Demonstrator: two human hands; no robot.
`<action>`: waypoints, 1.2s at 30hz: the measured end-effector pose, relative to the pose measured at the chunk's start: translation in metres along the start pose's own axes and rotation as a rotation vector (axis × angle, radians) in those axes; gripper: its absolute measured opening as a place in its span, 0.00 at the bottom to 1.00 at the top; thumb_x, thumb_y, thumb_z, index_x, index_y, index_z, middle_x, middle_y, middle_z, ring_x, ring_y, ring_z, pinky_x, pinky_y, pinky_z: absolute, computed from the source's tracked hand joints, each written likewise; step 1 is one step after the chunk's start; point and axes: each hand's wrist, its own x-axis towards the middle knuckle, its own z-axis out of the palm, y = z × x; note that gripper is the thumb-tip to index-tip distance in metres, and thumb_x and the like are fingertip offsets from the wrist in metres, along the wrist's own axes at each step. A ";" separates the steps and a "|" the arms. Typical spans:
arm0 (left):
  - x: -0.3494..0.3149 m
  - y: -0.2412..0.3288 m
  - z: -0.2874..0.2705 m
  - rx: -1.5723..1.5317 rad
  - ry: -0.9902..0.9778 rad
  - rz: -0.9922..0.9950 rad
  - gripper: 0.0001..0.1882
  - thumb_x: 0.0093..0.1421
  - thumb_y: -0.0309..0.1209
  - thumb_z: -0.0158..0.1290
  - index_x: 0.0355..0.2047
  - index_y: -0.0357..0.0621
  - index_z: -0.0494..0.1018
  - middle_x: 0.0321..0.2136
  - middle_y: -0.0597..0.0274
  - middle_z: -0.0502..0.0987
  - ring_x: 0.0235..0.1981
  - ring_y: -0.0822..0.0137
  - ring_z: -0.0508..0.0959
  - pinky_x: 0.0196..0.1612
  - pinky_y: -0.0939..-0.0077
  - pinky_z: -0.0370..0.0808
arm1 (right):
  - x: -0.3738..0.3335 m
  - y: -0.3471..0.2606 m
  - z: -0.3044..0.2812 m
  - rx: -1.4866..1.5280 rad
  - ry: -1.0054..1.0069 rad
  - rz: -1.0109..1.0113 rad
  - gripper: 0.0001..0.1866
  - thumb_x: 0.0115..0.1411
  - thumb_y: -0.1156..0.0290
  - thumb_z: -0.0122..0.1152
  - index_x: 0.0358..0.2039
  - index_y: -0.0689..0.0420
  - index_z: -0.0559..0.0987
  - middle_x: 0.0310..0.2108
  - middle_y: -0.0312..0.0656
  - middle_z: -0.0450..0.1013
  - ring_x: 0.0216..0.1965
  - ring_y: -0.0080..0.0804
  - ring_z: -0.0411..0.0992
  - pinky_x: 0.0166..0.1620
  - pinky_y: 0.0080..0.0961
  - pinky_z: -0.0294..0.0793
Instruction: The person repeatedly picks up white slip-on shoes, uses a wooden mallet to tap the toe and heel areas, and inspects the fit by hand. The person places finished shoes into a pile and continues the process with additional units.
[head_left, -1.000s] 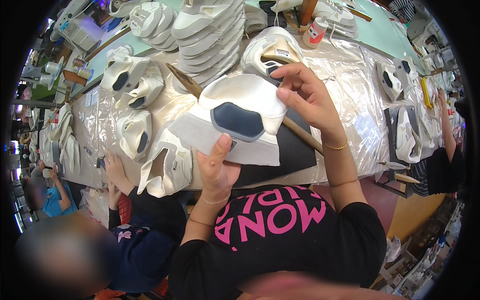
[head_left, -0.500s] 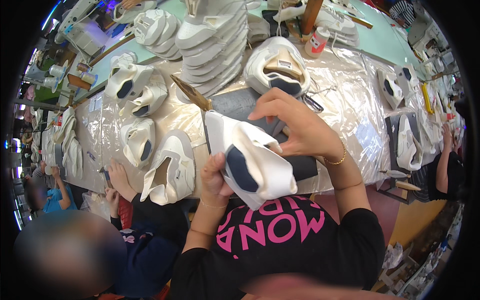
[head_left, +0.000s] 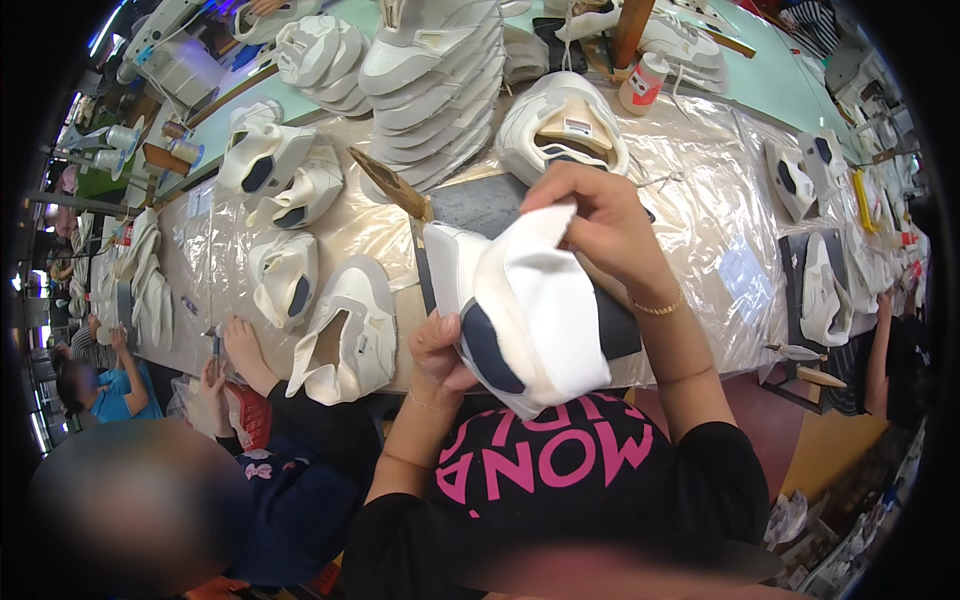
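A white and grey shoe upper [head_left: 548,310] with a dark blue heel patch is held up over the front edge of the table. My left hand [head_left: 440,350] is closed on its left side, the thumb beside the dark patch. With bent fingers, my right hand [head_left: 608,225] pinches the upper end of its white lining, which is spread out broad and smooth. Part of a dark grey board [head_left: 465,212] shows beneath. Behind my right hand sits another shoe upper [head_left: 562,120], its opening facing me. A brown wooden piece with a pointed end [head_left: 388,182] lies left of the held upper.
A tall stack of shoe uppers [head_left: 432,95] stands at the back. Several loose uppers lie to the left, one [head_left: 350,335] close to the held piece. A white and red bottle [head_left: 643,82] stands behind. Plastic sheeting [head_left: 715,220] covers the table. A co-worker's hand [head_left: 245,350] is at the left.
My right hand, its fingers apart over the opening before, now pinches the lining and has drawn it up and outward. The upper has turned, showing more white lining. My left hand keeps its hold.
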 end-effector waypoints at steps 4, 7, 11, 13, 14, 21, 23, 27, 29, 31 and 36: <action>0.001 0.003 0.003 0.117 0.045 0.044 0.45 0.51 0.36 0.62 0.63 0.29 0.54 0.57 0.41 0.68 0.57 0.48 0.72 0.61 0.52 0.68 | 0.007 0.009 0.002 0.235 -0.002 0.043 0.09 0.54 0.84 0.55 0.34 0.61 0.81 0.28 0.34 0.78 0.23 0.13 0.72 0.24 0.12 0.71; 0.004 0.007 0.009 0.293 0.101 0.157 0.45 0.49 0.34 0.62 0.64 0.29 0.54 0.57 0.41 0.68 0.57 0.46 0.71 0.62 0.49 0.67 | 0.004 0.003 -0.006 0.165 -0.032 0.018 0.11 0.52 0.85 0.54 0.33 0.61 0.82 0.28 0.34 0.78 0.23 0.16 0.75 0.26 0.14 0.75; 0.007 0.003 0.016 0.122 0.100 0.147 0.48 0.44 0.33 0.62 0.64 0.32 0.54 0.58 0.41 0.66 0.59 0.44 0.69 0.63 0.49 0.66 | 0.012 -0.011 -0.012 0.106 -0.125 -0.115 0.12 0.50 0.90 0.56 0.32 0.63 0.81 0.33 0.36 0.75 0.35 0.21 0.74 0.37 0.16 0.74; 0.007 0.002 0.016 0.051 0.072 0.144 0.48 0.43 0.32 0.62 0.65 0.33 0.54 0.58 0.41 0.66 0.59 0.43 0.68 0.63 0.49 0.66 | 0.015 -0.016 -0.010 0.041 -0.147 -0.171 0.12 0.50 0.90 0.56 0.32 0.63 0.81 0.33 0.37 0.76 0.36 0.22 0.74 0.38 0.17 0.74; 0.006 0.002 0.014 0.025 0.054 0.133 0.48 0.43 0.32 0.62 0.65 0.34 0.54 0.59 0.41 0.66 0.59 0.43 0.68 0.63 0.49 0.66 | 0.017 -0.018 -0.011 -0.001 -0.154 -0.181 0.11 0.50 0.90 0.57 0.32 0.63 0.81 0.32 0.37 0.76 0.35 0.22 0.74 0.38 0.17 0.74; -0.001 0.010 0.001 0.025 -0.024 0.068 0.50 0.42 0.29 0.61 0.65 0.31 0.52 0.59 0.37 0.64 0.60 0.40 0.67 0.63 0.43 0.64 | 0.021 -0.011 -0.011 0.049 -0.195 -0.160 0.10 0.53 0.87 0.56 0.34 0.63 0.81 0.31 0.37 0.79 0.34 0.20 0.77 0.39 0.17 0.77; 0.000 0.011 -0.003 0.073 0.000 0.092 0.50 0.43 0.29 0.62 0.66 0.31 0.51 0.60 0.37 0.63 0.61 0.39 0.66 0.63 0.41 0.63 | 0.023 -0.006 -0.014 0.064 -0.207 -0.182 0.10 0.53 0.87 0.54 0.35 0.64 0.80 0.30 0.36 0.79 0.32 0.19 0.78 0.38 0.16 0.78; 0.002 0.010 -0.012 0.003 -0.052 0.102 0.50 0.42 0.29 0.62 0.65 0.31 0.53 0.60 0.37 0.65 0.59 0.42 0.69 0.63 0.47 0.65 | 0.032 0.002 -0.016 0.062 -0.280 -0.171 0.09 0.54 0.85 0.55 0.35 0.63 0.80 0.30 0.35 0.79 0.32 0.17 0.76 0.38 0.16 0.77; 0.001 0.013 -0.018 0.025 -0.081 0.104 0.51 0.42 0.34 0.63 0.66 0.33 0.53 0.60 0.39 0.65 0.59 0.44 0.69 0.63 0.49 0.66 | 0.034 0.005 -0.016 0.066 -0.288 -0.202 0.09 0.54 0.85 0.55 0.35 0.63 0.80 0.31 0.35 0.78 0.33 0.17 0.76 0.39 0.16 0.77; 0.003 0.016 -0.027 0.096 -0.107 0.089 0.54 0.42 0.42 0.66 0.66 0.37 0.53 0.60 0.41 0.65 0.59 0.47 0.70 0.62 0.51 0.67 | 0.036 0.007 -0.015 0.083 -0.324 -0.190 0.09 0.54 0.85 0.55 0.35 0.63 0.80 0.31 0.35 0.78 0.33 0.18 0.76 0.39 0.17 0.77; 0.005 0.018 -0.038 0.118 -0.140 0.077 0.55 0.40 0.43 0.67 0.66 0.37 0.54 0.57 0.40 0.68 0.56 0.48 0.72 0.58 0.55 0.71 | 0.040 0.005 -0.009 0.137 -0.359 -0.269 0.08 0.54 0.86 0.56 0.34 0.64 0.80 0.33 0.35 0.73 0.34 0.20 0.76 0.39 0.17 0.79</action>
